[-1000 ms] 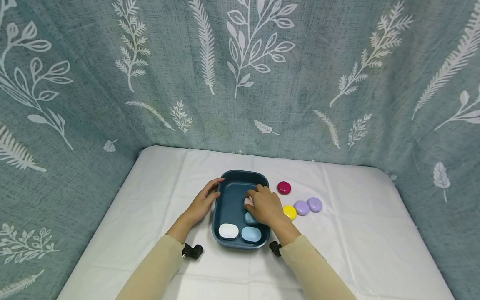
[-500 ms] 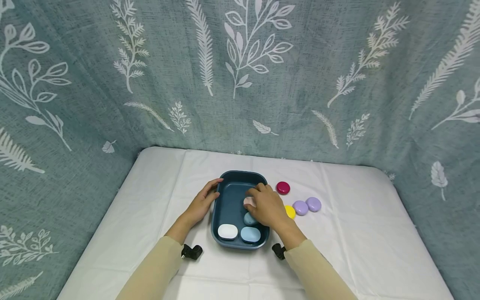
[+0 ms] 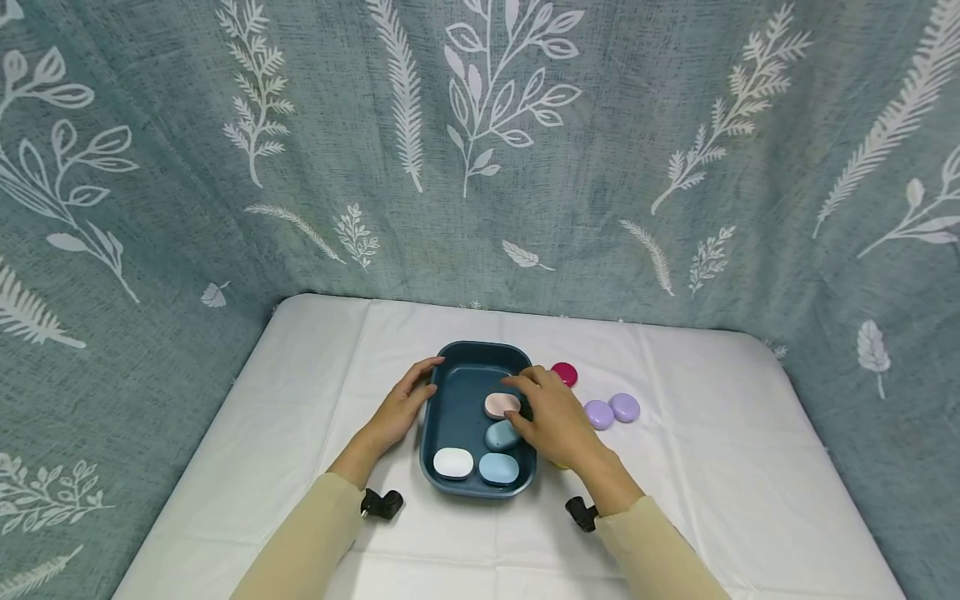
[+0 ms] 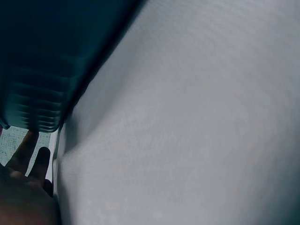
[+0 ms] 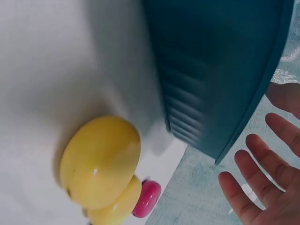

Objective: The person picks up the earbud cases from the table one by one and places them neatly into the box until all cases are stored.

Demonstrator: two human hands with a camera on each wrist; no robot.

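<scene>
My left hand [image 3: 399, 408] rests its fingers against the left side of a dark blue tray [image 3: 448, 400]; fingertips [image 4: 32, 138] touch its wall in the left wrist view. My right hand [image 3: 557, 415] hovers over the tray's right edge, its fingers spread and holding nothing. Just left of its fingertips lies a pale pink oval piece [image 3: 501, 406] inside the tray. Below that are a grey-blue rounded piece [image 3: 501, 436], partly behind the thumb, a light blue oval piece [image 3: 498, 468] and a white oval piece [image 3: 453, 462].
Right of the tray on the white cloth [image 3: 720, 467] lie two lavender round pieces [image 3: 612, 411] and a red one [image 3: 565, 374]. Two yellow rounded pieces [image 5: 101, 161] sit beside the tray wall, mostly hidden by my right hand in the head view. A patterned curtain [image 3: 480, 208] hangs behind.
My right hand has let go of the pale pink piece and moved right, its fingers opening. The pink piece now lies in full view. My left hand has stayed at the tray's side.
</scene>
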